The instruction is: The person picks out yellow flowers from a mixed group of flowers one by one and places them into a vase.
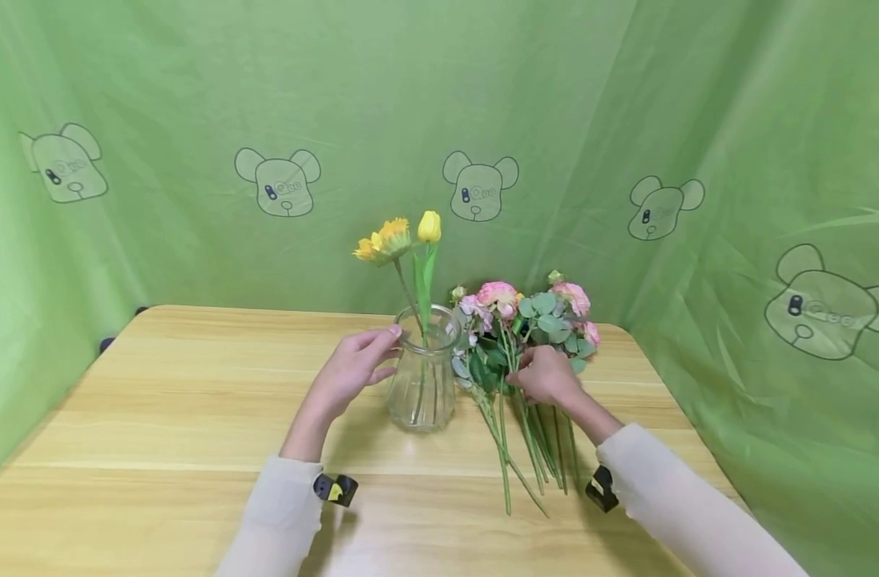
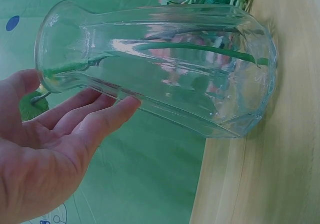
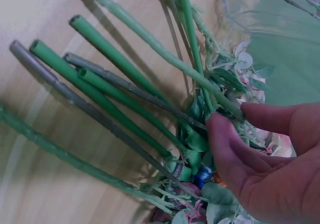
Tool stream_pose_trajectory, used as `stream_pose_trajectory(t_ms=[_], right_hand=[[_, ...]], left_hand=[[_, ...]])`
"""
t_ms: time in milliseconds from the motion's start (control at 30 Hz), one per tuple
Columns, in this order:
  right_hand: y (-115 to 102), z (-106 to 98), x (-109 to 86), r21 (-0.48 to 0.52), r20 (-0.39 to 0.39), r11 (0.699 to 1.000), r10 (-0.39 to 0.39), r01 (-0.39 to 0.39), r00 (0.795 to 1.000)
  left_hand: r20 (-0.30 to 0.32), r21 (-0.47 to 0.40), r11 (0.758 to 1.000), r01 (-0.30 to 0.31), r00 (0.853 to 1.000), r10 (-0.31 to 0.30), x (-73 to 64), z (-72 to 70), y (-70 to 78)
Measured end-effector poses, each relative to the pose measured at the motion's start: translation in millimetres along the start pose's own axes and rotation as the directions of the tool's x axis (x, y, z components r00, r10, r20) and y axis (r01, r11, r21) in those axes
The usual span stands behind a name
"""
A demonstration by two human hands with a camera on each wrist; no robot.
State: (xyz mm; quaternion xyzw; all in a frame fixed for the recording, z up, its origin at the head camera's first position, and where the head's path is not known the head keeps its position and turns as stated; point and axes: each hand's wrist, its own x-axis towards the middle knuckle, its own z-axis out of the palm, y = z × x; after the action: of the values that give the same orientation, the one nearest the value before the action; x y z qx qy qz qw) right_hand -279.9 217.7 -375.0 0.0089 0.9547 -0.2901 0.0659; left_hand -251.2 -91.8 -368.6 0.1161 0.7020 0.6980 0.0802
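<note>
A clear glass vase [image 1: 421, 393] stands upright on the table, holding a yellow sunflower-like flower [image 1: 385, 240] and a yellow tulip [image 1: 429, 227]. My left hand [image 1: 352, 365] is at the vase's left side, thumb at the rim and fairly straight fingers against the neck in the left wrist view. To the right of the vase lies a pile of artificial flowers with pink blooms [image 1: 498, 296], leaves and long stems [image 1: 540, 449]. Over this pile, my right hand [image 1: 547, 375] pinches a green flower stem [image 3: 165, 56] between thumb and forefinger. Which bloom it carries, I cannot tell.
The wooden table [image 1: 158, 401] has its far edge just behind the vase and flowers. A green curtain [image 1: 381, 96] with printed bear heads hangs behind and on both sides. Stem ends point toward the table's near side.
</note>
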Motion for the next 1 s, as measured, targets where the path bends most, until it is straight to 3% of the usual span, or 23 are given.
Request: stream_pose_trajectory(t_ms=[367,1000], right_hand=[[3,4,1.1,0.006,-0.07,0.999,-0.039,0.04,0.997],[-7,-17,1.2,0.017,-0.069,0.997,-0.08,0.081,0.994]], left_hand=[[-0.007,-0.005,1.0,0.002,1.0,-0.002,1.1,0.7,-0.3],[0.001,-0.002,1.0,-0.001,1.0,0.001,-0.3,-0.3,0.1]])
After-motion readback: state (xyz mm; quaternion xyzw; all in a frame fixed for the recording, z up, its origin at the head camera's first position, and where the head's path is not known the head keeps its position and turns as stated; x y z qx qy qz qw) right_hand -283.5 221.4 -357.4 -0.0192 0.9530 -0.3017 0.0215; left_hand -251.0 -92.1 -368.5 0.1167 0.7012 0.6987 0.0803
